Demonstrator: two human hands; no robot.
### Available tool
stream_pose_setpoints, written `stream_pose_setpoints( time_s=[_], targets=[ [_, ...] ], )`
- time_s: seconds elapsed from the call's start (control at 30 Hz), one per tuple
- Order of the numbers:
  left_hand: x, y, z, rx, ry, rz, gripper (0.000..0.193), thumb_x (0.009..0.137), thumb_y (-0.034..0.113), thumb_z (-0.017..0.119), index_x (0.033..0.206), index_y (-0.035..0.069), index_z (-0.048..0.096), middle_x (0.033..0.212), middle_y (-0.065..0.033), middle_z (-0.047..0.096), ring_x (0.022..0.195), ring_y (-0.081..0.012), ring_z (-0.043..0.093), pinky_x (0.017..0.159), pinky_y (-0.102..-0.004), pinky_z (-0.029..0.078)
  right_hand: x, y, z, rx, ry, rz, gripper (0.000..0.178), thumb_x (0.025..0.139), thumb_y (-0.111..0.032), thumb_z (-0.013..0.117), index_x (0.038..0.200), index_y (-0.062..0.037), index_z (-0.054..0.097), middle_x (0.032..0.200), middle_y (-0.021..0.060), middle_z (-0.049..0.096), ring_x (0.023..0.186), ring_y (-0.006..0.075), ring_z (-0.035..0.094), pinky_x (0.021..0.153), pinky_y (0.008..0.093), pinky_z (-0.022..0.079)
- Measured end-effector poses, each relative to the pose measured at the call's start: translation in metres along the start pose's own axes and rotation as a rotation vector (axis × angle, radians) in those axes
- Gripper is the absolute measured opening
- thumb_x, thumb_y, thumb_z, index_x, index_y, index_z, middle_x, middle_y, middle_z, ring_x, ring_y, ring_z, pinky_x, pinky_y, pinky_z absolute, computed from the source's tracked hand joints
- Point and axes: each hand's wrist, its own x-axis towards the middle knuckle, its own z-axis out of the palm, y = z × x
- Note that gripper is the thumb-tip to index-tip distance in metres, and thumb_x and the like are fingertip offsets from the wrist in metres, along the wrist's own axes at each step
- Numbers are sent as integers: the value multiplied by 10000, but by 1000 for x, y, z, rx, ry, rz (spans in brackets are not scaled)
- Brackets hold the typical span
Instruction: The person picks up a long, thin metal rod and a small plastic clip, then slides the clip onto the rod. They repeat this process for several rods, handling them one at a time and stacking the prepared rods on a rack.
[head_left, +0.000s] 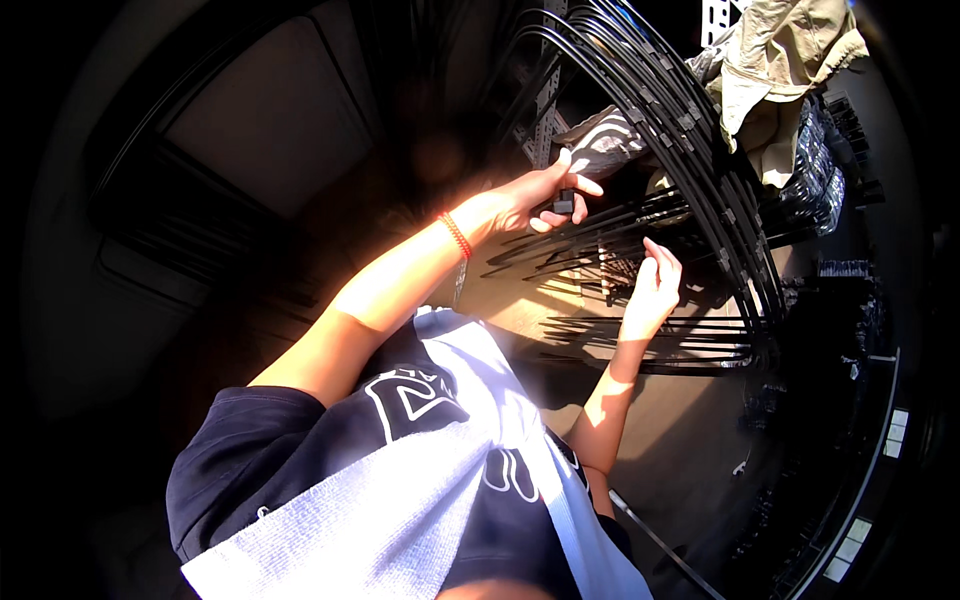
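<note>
Lighting: hard, bright, high contrast; source outside view.
Left forearm [385, 285]: glare toward wrist, near white.
Pale cloth [350, 520]: partly washed out.
Floor [515, 312]: 1 sunlit patch, shadow bands.
Left hand [545, 193], right hand [655, 282]: well lit, fairly clear.
Left side, far right: deep shadow, detail lost.
Haze: 1 faint reddish spot, unfocused.
Distortion: fisheye, bent edges, black rim.

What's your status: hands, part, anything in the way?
Left hand holding small dark block. Right hand half curled, nothing visible in it. Curved black strips crowd close by, possibly in the way.
</note>
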Motion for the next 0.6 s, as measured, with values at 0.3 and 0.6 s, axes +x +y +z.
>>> stream_pose_setpoints(
  time_s=[0.3, 0.6],
  targets=[
    [-157, 27, -75, 48, 320, 67, 716, 847, 638, 175, 1125, 63, 497, 622, 29, 456, 392, -30, 303, 358, -148, 249, -24, -114, 185, 198, -652, -381, 271, 720, -41, 621, 987, -6, 585, 992, 102, 525, 786, 219, 477, 706, 321, 426],
    [-278, 36, -157, -414, 416, 228, 591, 858, 610, 245, 978, 88, 496, 559, 49, 323, 396, -29, 239, 348, -142, 176, -37, -185, 313, 184, -922, -821, 218, 713, -49, 605, 928, -75, 624, 991, 89, 529, 904, 251, 527, 763, 354, 442]
  ],
)
